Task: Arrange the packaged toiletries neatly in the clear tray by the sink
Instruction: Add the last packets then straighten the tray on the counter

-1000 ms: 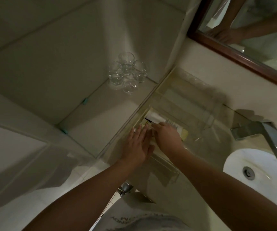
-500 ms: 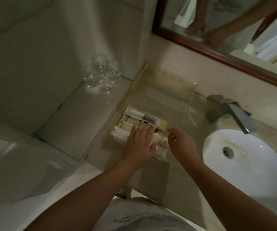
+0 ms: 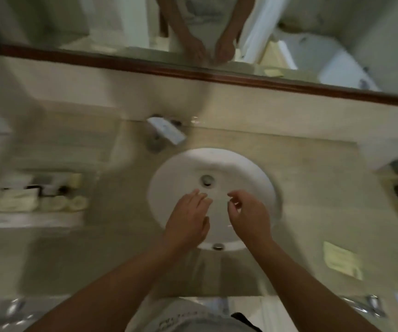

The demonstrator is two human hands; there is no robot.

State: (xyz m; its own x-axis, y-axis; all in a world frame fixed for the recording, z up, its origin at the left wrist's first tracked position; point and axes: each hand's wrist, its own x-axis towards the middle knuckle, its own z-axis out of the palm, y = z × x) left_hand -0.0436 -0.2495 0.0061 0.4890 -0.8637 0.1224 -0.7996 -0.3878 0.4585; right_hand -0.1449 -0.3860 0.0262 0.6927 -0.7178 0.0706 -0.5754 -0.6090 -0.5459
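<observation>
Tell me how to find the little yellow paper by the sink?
Start at the round white sink in the middle of the counter. Go to the right side, near the front edge, past the right hand. The pale yellow card lies flat there alone, while the toiletries sit far off on the left.

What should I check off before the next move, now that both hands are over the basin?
1. Left hand empty: ok, fingers open, nothing in it.
2. Right hand empty: ok, fingers loosely curled, nothing visible in them.
3. Packaged toiletries inside the clear tray: ok, they lie left of the sink.
4. Toiletries lined up neatly: cannot tell, that area is motion blurred.
5. Stray item on the counter: not ok, a pale yellow packet lies right of the sink, outside the tray.
6. Faucet off: ok, no water seen.
</observation>
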